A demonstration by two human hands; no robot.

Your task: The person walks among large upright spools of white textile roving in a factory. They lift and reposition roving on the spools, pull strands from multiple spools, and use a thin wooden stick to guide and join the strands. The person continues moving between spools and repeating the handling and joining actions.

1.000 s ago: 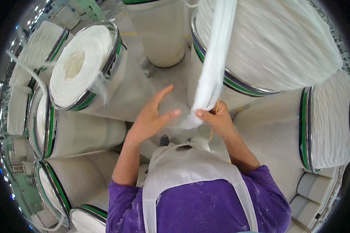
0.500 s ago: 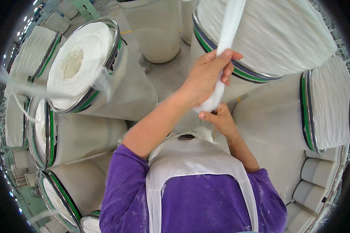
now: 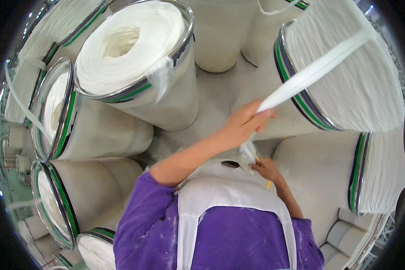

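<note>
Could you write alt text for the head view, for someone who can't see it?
A person's left hand grips a white fibre strand stretching toward the upper right; the right hand, blurred, is near its lower end. Around the purple top and white apron are tall bins of white fibre.

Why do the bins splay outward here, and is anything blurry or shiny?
Head view: the fisheye lens likely makes the bins splay and blackens corners; head view: left hand and right hand look slightly smeared; head view: a silver rim shines.
</note>
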